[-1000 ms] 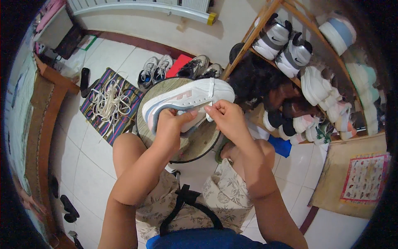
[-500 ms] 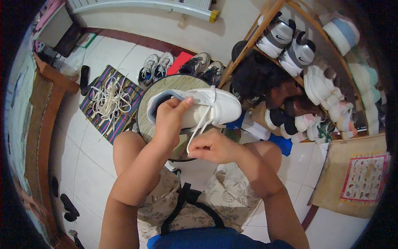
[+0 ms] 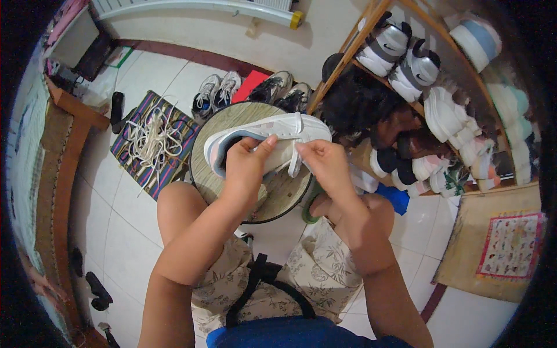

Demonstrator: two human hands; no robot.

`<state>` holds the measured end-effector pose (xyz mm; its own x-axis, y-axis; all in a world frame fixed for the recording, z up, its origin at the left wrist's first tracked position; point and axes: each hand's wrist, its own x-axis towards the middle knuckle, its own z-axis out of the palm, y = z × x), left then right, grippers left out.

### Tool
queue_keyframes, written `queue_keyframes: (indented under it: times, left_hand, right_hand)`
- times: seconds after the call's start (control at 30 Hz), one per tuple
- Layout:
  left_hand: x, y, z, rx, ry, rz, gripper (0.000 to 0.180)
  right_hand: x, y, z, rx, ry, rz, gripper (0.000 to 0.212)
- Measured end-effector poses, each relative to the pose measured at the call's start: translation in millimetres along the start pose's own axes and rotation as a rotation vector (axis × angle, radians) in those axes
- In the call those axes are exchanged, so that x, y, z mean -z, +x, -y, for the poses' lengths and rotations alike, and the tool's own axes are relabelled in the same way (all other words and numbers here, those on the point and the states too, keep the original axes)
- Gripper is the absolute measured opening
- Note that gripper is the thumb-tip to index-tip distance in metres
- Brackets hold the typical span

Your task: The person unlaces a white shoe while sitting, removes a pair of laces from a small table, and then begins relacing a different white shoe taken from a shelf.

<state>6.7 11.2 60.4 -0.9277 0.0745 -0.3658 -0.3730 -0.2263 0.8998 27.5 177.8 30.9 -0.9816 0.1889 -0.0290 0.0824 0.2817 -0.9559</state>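
Note:
A white sneaker (image 3: pixel 261 126) with a pale blue lining lies tilted over the round woven-look stool top (image 3: pixel 214 124), its toe to the right. My left hand (image 3: pixel 245 165) is closed at the near edge of the shoe's opening, thumb and forefinger by the tongue; their exact hold is partly hidden. A white shoelace (image 3: pixel 297 124) is threaded across the front of the sneaker and loops down beside it. Above the shoe's near side, my right hand (image 3: pixel 326 165) pinches that lace between thumb and forefinger.
Loose white laces (image 3: pixel 154 136) lie heaped on a striped cloth mat (image 3: pixel 122 148) to the left. Used sneakers (image 3: pixel 217 93) stand behind the stool. A wooden rack (image 3: pixel 348 55) with several shoes fills the right side, and a wooden piece of furniture (image 3: pixel 67 191) stands at far left.
My right hand has moved up and forward, from below the sneaker to its lace holes, with the lace in its fingers. The sneaker has shifted slightly left.

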Motion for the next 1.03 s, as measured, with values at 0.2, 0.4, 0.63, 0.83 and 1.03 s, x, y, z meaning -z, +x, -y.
queue_keyframes:
  times: [0.2, 0.4, 0.63, 0.83, 1.03]
  left_hand:
    - [-4, -6, -3, -0.044, 0.056, 0.009, 0.034]
    - [-1, 14, 12, -0.092, 0.161, -0.049, 0.040]
    - [5, 20, 2, 0.007, 0.079, 0.025, 0.040]
    - [-3, 7, 2, -0.027, 0.083, 0.033, 0.043]
    - [-5, 1, 6, -0.109, 0.036, 0.052, 0.041]
  right_hand:
    - [-13, 1, 17, -0.093, -0.052, 0.067, 0.025]
    - [-24, -48, 58, 0.312, 0.105, 0.978, 0.015]
    - [0, -23, 68, -0.173, -0.126, 0.747, 0.022]
    - [7, 15, 21, -0.063, -0.265, -0.019, 0.028]
    - [-14, 4, 38, -0.055, -0.558, -0.058, 0.037]
